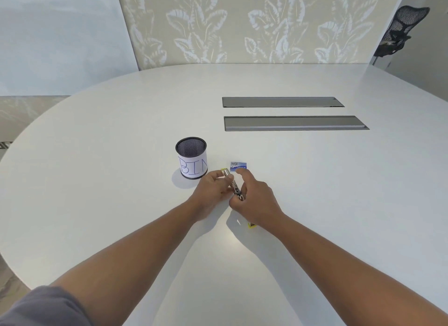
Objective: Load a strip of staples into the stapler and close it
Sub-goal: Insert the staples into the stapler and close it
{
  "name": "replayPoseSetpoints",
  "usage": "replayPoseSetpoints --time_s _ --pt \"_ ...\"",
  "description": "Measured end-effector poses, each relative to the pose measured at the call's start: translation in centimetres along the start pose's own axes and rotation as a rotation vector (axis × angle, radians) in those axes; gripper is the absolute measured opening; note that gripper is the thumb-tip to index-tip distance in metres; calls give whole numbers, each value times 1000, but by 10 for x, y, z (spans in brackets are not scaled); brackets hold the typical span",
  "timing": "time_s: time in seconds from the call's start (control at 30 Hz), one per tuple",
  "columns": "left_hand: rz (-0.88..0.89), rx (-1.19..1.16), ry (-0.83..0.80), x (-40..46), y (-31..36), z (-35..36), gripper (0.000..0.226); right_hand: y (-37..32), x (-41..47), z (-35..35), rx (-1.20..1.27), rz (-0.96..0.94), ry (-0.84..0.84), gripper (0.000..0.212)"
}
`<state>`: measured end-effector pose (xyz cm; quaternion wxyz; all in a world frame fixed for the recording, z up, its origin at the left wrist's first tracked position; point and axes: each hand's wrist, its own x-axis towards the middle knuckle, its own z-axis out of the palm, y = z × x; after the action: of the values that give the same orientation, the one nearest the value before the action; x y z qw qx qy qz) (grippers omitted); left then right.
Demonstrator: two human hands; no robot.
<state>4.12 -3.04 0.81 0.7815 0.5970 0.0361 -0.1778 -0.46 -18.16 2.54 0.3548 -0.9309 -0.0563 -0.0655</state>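
A stapler (pixel 233 184) with a silver metal magazine and yellow trim lies lengthwise between my hands on the white table (pixel 315 204). My left hand (pixel 213 190) grips its far end from the left. My right hand (pixel 254 199) curls over its near end from the right, fingers on the metal. A yellow part (pixel 252 225) shows under my right wrist. A small blue staple box (pixel 238 166) lies just beyond the stapler. No loose staple strip is visible; the hands hide most of the stapler.
A black mesh cup (pixel 192 158) with a paper label reading "BIN" stands left of the stapler. Two long grey cable hatches (pixel 295 123) are set in the table farther back. A black mesh chair (pixel 400 30) stands at the far right.
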Motion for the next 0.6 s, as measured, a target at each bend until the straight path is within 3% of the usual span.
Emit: replayPoseSetpoints --time_s 0.23,0.4,0.6 --pt "-35 -292 -41 -2 -3 7 23 9 0 -16 116 5 -95 42" --pt "-20 -263 6 -2 -5 3 20 22 2 -29 398 102 -241 30" --pt "-29 -171 -7 -5 -4 4 21 25 17 -45 864 273 -147 9"
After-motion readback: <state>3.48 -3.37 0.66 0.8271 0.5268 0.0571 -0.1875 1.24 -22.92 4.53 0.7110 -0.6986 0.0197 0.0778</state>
